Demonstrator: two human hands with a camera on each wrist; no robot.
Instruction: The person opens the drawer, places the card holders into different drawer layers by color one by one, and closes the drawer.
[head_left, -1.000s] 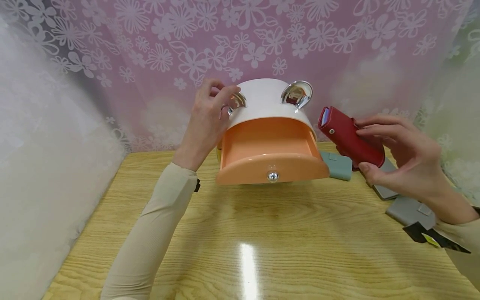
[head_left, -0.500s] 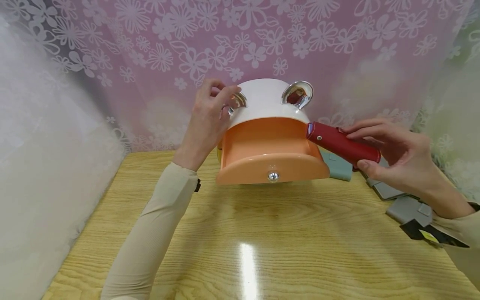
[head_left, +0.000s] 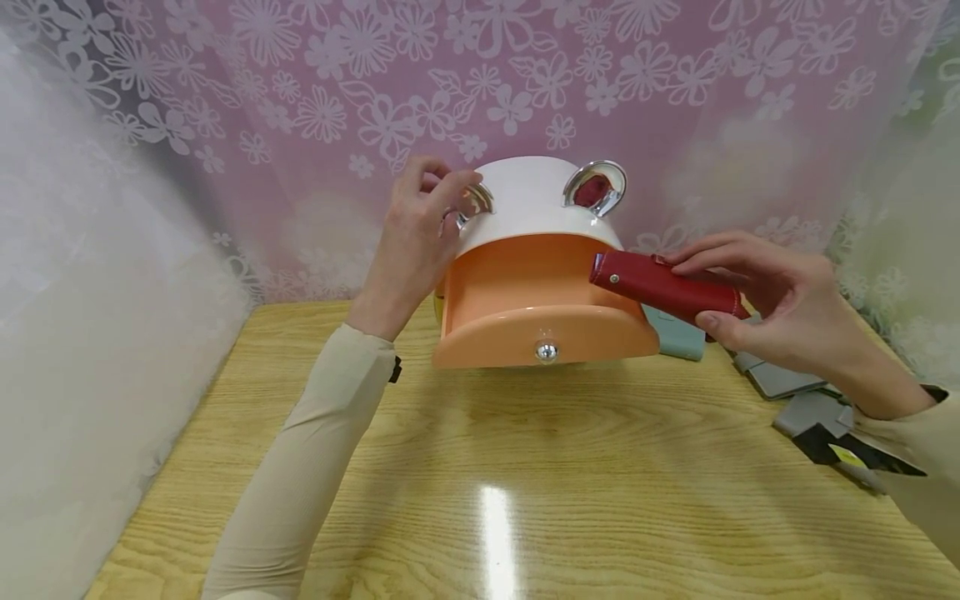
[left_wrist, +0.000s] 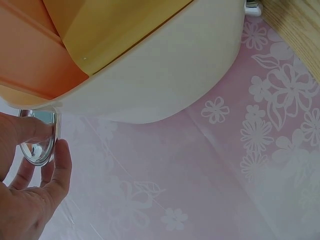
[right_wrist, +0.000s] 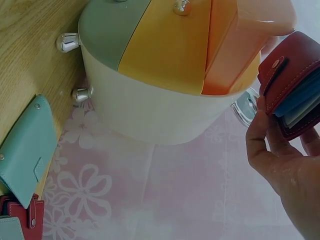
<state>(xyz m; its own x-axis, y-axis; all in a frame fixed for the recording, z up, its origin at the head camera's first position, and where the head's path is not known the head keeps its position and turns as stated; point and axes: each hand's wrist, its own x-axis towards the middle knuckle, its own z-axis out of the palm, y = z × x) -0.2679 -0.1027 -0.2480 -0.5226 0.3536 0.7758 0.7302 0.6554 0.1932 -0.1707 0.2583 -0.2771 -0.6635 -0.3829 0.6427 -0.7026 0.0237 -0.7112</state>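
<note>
A white drawer box with shiny silver ears stands at the back of the table, its orange top drawer pulled out. My left hand pinches the box's left ear between thumb and fingers. In my right hand is a red card wallet, gripped at its right end. The wallet's left end overlaps the drawer's right side in the head view. In the right wrist view cards show inside the wallet. Lower yellow and green drawers are closed.
Right of the box lies a mint green wallet on the wooden table. Grey wallets lie under and beside the right forearm; another red wallet is near them. A pink floral cloth hangs behind.
The right hand has moved left with the red wallet, bringing its end over the drawer's right side. The wallet has turned flatter. The left hand stays on the ear.
</note>
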